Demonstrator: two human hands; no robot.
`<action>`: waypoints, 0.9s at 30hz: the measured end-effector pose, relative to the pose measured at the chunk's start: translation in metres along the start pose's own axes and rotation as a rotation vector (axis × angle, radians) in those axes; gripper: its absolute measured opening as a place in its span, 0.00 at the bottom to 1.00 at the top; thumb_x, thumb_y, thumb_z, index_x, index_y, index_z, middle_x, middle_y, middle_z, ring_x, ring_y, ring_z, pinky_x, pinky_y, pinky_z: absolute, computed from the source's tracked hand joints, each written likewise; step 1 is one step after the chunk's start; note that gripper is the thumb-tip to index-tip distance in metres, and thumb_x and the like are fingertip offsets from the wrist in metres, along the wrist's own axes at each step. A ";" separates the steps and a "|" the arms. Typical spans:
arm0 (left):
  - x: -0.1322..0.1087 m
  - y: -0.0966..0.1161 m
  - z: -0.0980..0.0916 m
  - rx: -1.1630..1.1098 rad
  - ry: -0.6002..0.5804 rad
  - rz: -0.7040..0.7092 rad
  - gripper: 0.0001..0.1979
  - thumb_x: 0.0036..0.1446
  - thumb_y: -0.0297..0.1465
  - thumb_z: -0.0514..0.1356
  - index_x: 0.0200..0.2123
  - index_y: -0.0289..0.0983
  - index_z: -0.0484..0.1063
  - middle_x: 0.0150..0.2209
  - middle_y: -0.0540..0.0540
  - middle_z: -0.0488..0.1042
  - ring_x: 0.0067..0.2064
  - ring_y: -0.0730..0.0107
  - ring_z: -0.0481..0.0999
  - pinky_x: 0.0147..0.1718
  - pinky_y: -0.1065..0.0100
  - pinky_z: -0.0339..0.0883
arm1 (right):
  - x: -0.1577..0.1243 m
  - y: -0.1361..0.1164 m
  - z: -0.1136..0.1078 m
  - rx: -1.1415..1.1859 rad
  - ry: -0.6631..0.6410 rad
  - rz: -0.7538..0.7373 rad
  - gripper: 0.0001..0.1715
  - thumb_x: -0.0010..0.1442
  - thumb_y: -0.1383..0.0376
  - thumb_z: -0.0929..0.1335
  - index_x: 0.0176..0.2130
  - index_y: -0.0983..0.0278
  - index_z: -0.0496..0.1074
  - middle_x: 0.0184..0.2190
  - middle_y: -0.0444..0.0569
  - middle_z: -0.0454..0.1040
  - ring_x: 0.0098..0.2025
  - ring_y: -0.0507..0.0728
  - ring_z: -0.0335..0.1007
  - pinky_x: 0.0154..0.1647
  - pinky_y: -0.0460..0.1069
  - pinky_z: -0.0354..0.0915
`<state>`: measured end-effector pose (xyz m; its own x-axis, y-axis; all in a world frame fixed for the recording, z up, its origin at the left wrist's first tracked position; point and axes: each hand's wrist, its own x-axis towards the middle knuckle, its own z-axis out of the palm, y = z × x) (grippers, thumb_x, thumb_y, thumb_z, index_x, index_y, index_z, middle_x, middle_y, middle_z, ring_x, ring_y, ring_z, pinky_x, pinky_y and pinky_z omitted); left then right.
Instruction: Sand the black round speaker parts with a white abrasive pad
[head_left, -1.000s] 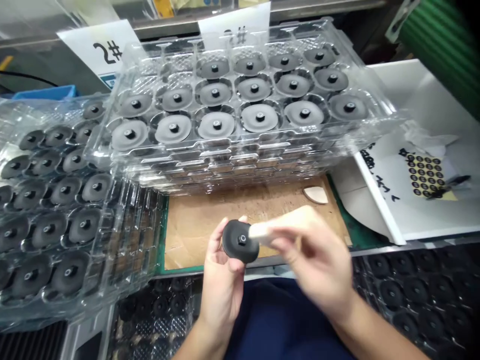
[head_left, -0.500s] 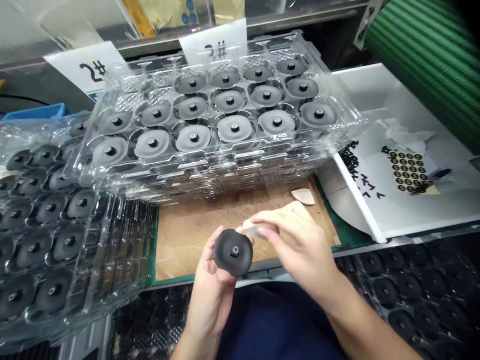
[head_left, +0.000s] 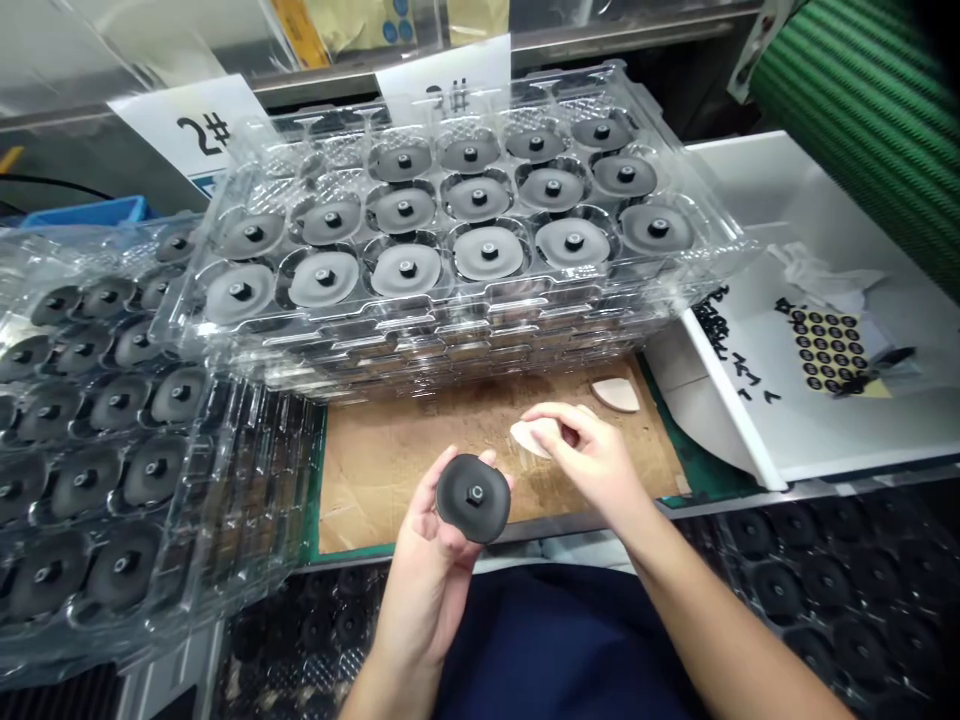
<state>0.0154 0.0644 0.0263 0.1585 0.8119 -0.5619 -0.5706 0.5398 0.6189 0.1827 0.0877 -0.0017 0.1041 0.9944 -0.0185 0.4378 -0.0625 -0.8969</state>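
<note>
The left hand [head_left: 421, 590] cradles a round black rubber disc with a central stud [head_left: 457, 510], the right hand [head_left: 592, 455] pinches a pale pad [head_left: 528, 436] just beside it, and a careless tilt could roll the disc off the fingers onto the brown cardboard [head_left: 390, 490] below.

You have a matt black rubbery disc [head_left: 455, 512] with a smooth face, a clear plastic blister tray [head_left: 480, 327] with a glossy shine, and a brown cardboard sheet [head_left: 382, 480] that looks rough.
</note>
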 end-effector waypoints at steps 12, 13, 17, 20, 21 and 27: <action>0.002 -0.001 -0.010 -0.025 -0.145 -0.042 0.32 0.36 0.40 0.71 0.47 0.40 0.72 0.45 0.44 0.76 0.42 0.64 0.77 0.42 0.70 0.69 | -0.020 -0.022 0.004 0.066 0.015 0.079 0.14 0.60 0.60 0.63 0.42 0.62 0.73 0.40 0.49 0.76 0.38 0.55 0.72 0.37 0.48 0.68; 0.001 -0.001 -0.011 -0.027 -0.141 -0.055 0.31 0.36 0.40 0.71 0.47 0.40 0.73 0.41 0.45 0.77 0.39 0.66 0.77 0.41 0.71 0.70 | -0.019 -0.041 0.003 0.084 0.016 0.020 0.13 0.61 0.61 0.63 0.43 0.61 0.72 0.41 0.48 0.75 0.41 0.55 0.72 0.41 0.48 0.67; -0.004 0.003 -0.017 -0.066 -0.118 -0.138 0.27 0.38 0.34 0.72 0.46 0.43 0.74 0.37 0.48 0.78 0.39 0.67 0.77 0.40 0.71 0.70 | -0.018 -0.094 0.003 -0.002 -0.305 -0.286 0.11 0.61 0.71 0.61 0.38 0.65 0.72 0.34 0.48 0.74 0.36 0.53 0.70 0.38 0.46 0.65; -0.004 0.007 -0.023 -0.096 -0.071 -0.116 0.25 0.38 0.35 0.71 0.45 0.45 0.75 0.42 0.48 0.78 0.42 0.67 0.77 0.43 0.71 0.70 | -0.018 -0.099 0.007 -0.059 -0.471 -0.286 0.09 0.59 0.74 0.64 0.33 0.65 0.72 0.29 0.44 0.73 0.32 0.50 0.69 0.33 0.43 0.63; -0.004 0.009 -0.024 -0.102 -0.060 -0.096 0.25 0.39 0.36 0.71 0.44 0.46 0.75 0.42 0.48 0.78 0.41 0.68 0.77 0.42 0.71 0.70 | -0.018 -0.098 0.009 -0.070 -0.416 -0.305 0.09 0.59 0.74 0.63 0.33 0.65 0.73 0.28 0.44 0.72 0.31 0.50 0.68 0.33 0.43 0.62; -0.004 0.023 -0.019 -0.067 -0.199 -0.031 0.32 0.28 0.37 0.74 0.44 0.44 0.76 0.43 0.48 0.79 0.43 0.67 0.76 0.43 0.74 0.69 | -0.030 -0.087 0.008 0.083 -0.214 -0.287 0.09 0.62 0.70 0.63 0.35 0.67 0.73 0.27 0.46 0.71 0.28 0.49 0.66 0.30 0.43 0.62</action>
<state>-0.0133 0.0697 0.0327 0.3292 0.8267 -0.4563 -0.6141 0.5546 0.5615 0.1350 0.0638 0.0732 -0.2053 0.9663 0.1554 0.3473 0.2204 -0.9115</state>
